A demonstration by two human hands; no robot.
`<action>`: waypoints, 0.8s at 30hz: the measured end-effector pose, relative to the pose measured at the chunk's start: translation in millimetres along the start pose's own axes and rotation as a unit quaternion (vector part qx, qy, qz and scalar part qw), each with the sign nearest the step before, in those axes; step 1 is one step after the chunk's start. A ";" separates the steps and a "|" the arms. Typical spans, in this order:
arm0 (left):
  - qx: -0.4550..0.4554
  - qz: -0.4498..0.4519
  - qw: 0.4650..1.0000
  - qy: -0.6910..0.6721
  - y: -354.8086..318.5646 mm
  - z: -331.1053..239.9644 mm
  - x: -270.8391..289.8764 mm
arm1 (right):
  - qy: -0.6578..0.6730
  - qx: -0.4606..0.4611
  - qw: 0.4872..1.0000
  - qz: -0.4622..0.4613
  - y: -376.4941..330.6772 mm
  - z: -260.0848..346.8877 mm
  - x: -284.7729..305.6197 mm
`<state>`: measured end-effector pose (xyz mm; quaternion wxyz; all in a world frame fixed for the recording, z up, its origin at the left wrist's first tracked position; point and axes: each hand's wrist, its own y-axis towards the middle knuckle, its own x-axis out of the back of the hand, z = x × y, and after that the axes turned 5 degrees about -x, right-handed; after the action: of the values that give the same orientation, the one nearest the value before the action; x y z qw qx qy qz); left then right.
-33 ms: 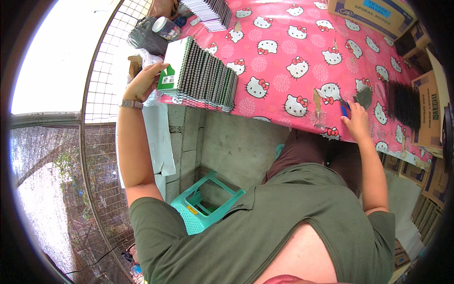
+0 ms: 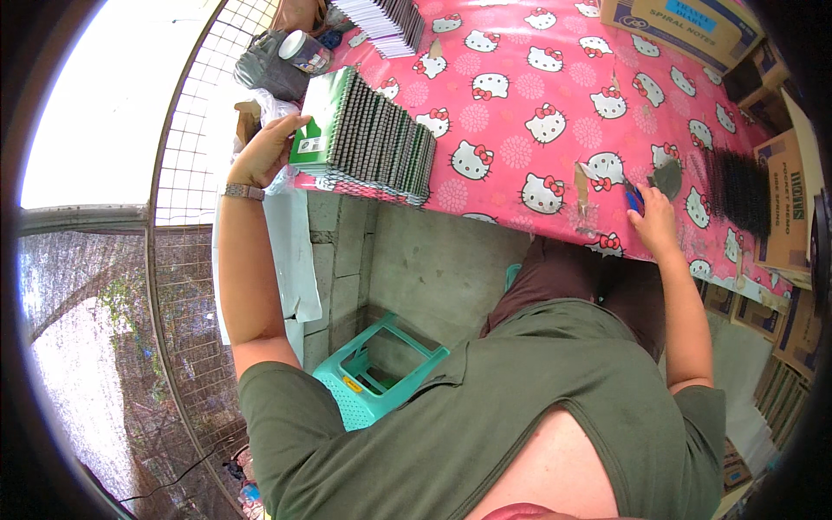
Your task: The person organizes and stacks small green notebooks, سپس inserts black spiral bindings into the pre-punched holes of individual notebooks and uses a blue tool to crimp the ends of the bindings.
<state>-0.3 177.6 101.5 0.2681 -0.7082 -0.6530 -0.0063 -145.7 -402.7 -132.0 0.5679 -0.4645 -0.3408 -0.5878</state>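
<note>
A long row of spiral notebooks (image 2: 381,139) stands at the table's near left edge, wire bindings facing up, with a green and white cover at its left end. My left hand (image 2: 263,152), a watch on its wrist, grips the lower left edge of that end notebook (image 2: 319,121); some of its fingers are hidden. Farther right, my right hand (image 2: 656,218) is closed around blue-handled pliers (image 2: 635,200) low over the table. The short dark jaws point away from me, close to a torn patch in the tablecloth.
A pink patterned cloth (image 2: 511,113) covers the table. Another notebook stack (image 2: 386,26), a tub (image 2: 305,52) and a grey bag (image 2: 270,68) sit at far left. Black wire coils (image 2: 737,192) lie right, beside cardboard boxes (image 2: 780,199). A teal stool (image 2: 373,373) stands below.
The end notebook's cover has shifted slightly and shows more green. My right hand with the pliers has moved very slightly.
</note>
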 end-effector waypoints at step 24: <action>-0.261 -0.345 0.885 0.174 -96.7 54.1 -125.0 | 0.048 0.509 0.830 -0.222 63.3 363.2 72.3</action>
<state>-127.0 83.7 46.2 0.1638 -0.4697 -0.7740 -0.3917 -20.1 -98.7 49.6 0.5937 0.0080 -0.6582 -0.4629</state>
